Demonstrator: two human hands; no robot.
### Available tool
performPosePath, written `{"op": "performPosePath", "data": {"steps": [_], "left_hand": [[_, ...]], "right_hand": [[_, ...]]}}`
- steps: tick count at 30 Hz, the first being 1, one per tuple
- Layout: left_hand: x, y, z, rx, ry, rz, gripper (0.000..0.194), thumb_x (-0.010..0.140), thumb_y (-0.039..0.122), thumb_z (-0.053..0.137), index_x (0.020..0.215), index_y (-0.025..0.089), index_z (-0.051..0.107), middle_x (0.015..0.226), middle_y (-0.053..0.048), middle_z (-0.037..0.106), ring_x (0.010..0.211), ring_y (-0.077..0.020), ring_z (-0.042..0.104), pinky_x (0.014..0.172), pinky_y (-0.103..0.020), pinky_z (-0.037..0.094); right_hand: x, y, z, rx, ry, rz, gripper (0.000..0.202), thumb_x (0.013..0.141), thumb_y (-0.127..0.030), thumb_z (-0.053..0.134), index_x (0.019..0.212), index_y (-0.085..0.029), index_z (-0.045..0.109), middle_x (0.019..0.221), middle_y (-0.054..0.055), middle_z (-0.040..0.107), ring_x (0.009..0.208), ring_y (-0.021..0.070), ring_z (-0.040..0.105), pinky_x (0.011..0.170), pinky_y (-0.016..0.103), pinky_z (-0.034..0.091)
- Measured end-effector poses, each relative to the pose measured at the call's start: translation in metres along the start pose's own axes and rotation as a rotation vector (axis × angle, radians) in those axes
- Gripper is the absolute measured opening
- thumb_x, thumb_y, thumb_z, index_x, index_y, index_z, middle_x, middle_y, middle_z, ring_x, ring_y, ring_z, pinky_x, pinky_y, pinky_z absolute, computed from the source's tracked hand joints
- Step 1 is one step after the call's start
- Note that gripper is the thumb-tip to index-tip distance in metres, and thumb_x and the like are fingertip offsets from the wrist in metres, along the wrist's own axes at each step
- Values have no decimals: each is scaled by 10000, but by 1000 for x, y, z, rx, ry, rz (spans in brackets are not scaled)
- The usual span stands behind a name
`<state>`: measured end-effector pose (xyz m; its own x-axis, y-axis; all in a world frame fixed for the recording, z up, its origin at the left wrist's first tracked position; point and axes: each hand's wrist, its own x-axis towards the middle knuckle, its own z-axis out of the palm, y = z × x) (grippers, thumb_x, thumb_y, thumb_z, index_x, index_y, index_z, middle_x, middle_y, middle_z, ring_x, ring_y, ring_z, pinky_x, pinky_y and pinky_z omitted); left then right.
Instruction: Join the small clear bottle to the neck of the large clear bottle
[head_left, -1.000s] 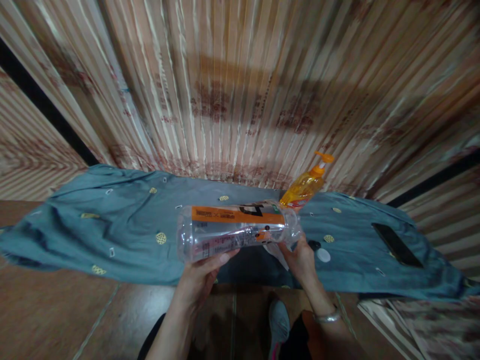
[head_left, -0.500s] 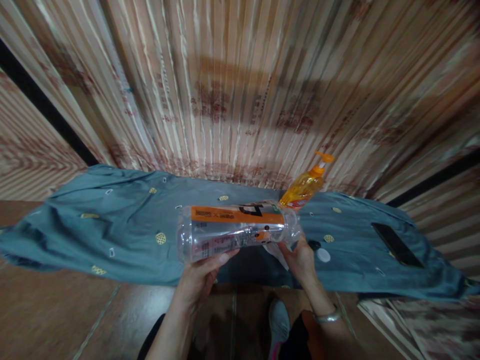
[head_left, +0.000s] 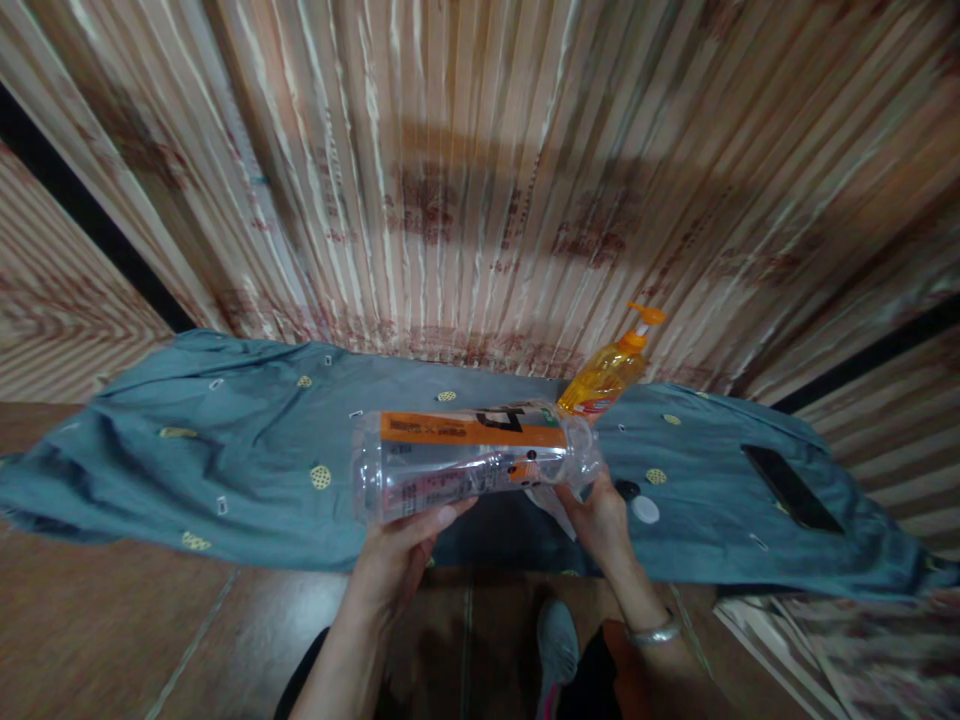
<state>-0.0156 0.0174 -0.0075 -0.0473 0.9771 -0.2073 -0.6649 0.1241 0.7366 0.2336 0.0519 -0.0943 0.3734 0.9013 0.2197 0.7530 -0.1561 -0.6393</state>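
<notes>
A large clear plastic bottle (head_left: 450,465) with an orange and black label lies sideways in the air over the cloth-covered table. My left hand (head_left: 409,550) grips it from below near its base, thumb along the side. My right hand (head_left: 600,520) is closed at the neck end on the right, where a white tissue (head_left: 553,510) hangs down beside the fingers. Whether those fingers pinch the neck, the tissue or both is partly hidden. Just right of that hand lie a white cap (head_left: 645,510) and a small black round thing (head_left: 627,490).
Behind the neck end stands a pump bottle (head_left: 602,378) of yellow liquid. A dark phone (head_left: 791,488) lies at the right. The blue-green patterned cloth (head_left: 255,450) drapes over the table edges. A pleated curtain (head_left: 465,200) hangs along the back.
Almost nothing differs. The whole view has shifted very slightly; both hands keep the same hold on the bottle.
</notes>
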Motion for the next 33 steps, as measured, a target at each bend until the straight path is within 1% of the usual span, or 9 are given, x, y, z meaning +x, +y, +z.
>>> {"op": "performPosePath", "data": {"steps": [4,8,11,15,20,25,29,33], "left_hand": [[-1,4,3,17,-10,-5,481,473,152,849,938,183,729,900,-68,763,966,-304,685,892,-469,543],[-3,6,5,19,-19,-9,446,490,142,840,920,175,731,894,-63,764,966,-287,686,893,-442,546],[-3,5,4,14,-25,-11,411,487,146,845,883,173,738,872,-63,764,939,-277,695,876,-423,557],[-2,5,4,9,-19,-1,393,488,144,845,866,175,741,881,-65,764,940,-280,694,863,-424,564],[-1,4,4,12,-21,3,387,500,141,838,872,157,731,899,-76,763,945,-289,691,874,-435,558],[-1,4,4,-36,16,2,478,446,132,867,902,173,728,847,-49,764,884,-260,707,796,-379,593],[-1,3,3,-35,-20,11,487,491,123,856,954,185,719,883,-49,764,895,-246,707,804,-365,590],[0,3,2,-16,-45,21,439,518,127,843,937,171,718,922,-71,758,937,-275,697,830,-396,582]], "right_hand": [[0,0,0,2,0,-4,571,737,-559,544,1124,-140,524,882,132,707,781,283,679,647,358,491],[0,-2,-2,-6,-15,10,528,748,-514,558,1132,-154,516,893,120,705,793,273,680,649,347,491],[0,-3,-2,-21,-17,19,504,746,-520,561,1099,-164,519,886,117,706,789,279,680,643,344,488],[0,-1,-2,-21,-14,3,517,752,-522,553,1115,-157,513,885,114,706,800,271,685,652,328,493],[-1,0,-2,1,6,-46,541,768,-560,527,1115,-145,519,886,123,705,802,260,686,641,309,494],[0,0,-1,-4,15,-53,604,762,-619,494,1123,-135,520,883,135,706,793,270,686,639,323,495],[0,-1,0,-8,33,-52,619,758,-642,473,1102,-131,532,860,141,704,765,274,686,618,323,489],[0,-1,0,-7,22,-51,619,755,-641,483,1101,-130,532,856,142,704,767,279,685,616,324,486]]}}
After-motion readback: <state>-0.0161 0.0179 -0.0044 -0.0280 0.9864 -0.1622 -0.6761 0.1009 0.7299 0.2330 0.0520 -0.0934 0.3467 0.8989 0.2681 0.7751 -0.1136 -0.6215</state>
